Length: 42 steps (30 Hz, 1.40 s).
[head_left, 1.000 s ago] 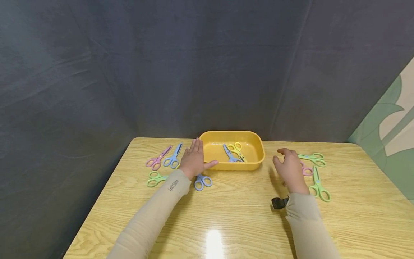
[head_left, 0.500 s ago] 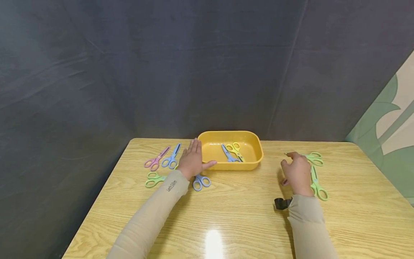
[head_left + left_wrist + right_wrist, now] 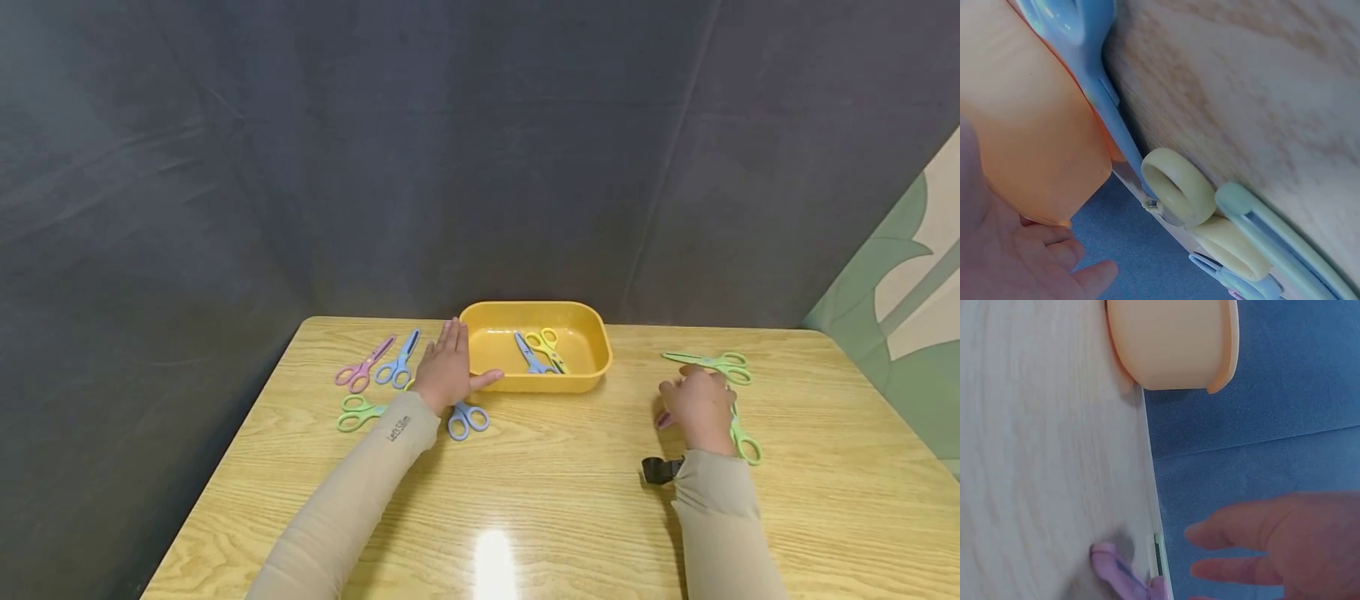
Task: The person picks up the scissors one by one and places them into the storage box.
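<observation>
My left hand [image 3: 448,369] lies flat on the table, fingers straight, against the left wall of a yellow tray [image 3: 592,333]; the left wrist view shows its fingers [image 3: 1054,262] beside the tray [image 3: 1029,125]. In the tray lie blue scissors [image 3: 528,354] and yellow scissors [image 3: 547,344]. My right hand [image 3: 697,406] hovers over pink scissors [image 3: 663,419], covering most of them. In the right wrist view its fingers [image 3: 1241,550] are loosely extended just beside the pink scissors [image 3: 1119,575], not gripping them.
Left of the tray lie pink scissors [image 3: 363,367], blue scissors [image 3: 399,361], green scissors [image 3: 354,412] and blue handles [image 3: 467,419] partly under my left wrist. Two green scissors [image 3: 712,362] [image 3: 744,442] lie by my right hand. Dark curtains close the table's back and left.
My right hand has moved right and back toward me, from near the tray to over the pink scissors. The left hand has stayed against the tray.
</observation>
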Each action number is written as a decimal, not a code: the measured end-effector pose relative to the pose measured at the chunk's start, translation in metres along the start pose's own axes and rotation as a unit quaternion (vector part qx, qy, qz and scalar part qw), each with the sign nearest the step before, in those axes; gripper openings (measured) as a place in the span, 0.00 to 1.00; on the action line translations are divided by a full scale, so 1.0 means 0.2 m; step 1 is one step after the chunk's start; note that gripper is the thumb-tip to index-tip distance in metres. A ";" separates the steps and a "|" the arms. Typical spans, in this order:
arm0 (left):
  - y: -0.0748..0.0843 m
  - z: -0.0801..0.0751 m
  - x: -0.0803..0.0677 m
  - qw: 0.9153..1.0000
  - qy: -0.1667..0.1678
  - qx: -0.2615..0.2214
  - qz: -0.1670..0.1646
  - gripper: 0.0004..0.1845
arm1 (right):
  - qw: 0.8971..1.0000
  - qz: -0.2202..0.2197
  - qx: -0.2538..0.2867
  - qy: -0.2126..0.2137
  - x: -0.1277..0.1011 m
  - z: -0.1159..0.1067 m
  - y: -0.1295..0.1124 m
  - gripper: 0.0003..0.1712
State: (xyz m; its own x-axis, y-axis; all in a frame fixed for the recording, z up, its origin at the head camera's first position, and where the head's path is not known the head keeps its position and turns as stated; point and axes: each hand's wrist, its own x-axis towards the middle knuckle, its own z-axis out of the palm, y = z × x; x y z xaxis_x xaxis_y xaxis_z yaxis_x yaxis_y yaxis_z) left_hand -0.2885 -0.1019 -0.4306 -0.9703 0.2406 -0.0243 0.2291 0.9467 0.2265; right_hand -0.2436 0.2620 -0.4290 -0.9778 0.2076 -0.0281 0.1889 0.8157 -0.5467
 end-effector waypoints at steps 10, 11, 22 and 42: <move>0.01 -0.01 -0.02 1.000 0.001 -0.004 0.001 0.60 | 0.999 -0.020 -0.023 0.013 0.00 0.02 0.05 0.17; 0.01 -0.02 -0.02 1.000 0.001 -0.004 0.001 0.60 | 0.999 -0.030 -0.028 0.019 0.00 0.02 0.05 0.15; 0.01 -0.01 -0.02 1.000 -0.002 0.001 0.001 0.60 | 0.998 -0.047 -0.041 0.030 0.01 0.05 0.07 0.24; 0.01 -0.02 -0.01 1.000 0.004 -0.017 0.001 0.59 | 1.000 -0.022 -0.004 0.017 0.01 0.08 0.04 0.21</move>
State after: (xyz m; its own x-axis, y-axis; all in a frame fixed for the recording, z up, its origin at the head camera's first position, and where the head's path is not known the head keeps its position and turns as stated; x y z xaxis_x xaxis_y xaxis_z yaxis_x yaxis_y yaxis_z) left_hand -0.2862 -0.1011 -0.4271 -0.9704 0.2410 -0.0165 0.2286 0.9381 0.2601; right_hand -0.2458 0.2612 -0.4469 -0.9815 0.1899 0.0250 0.1467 0.8291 -0.5395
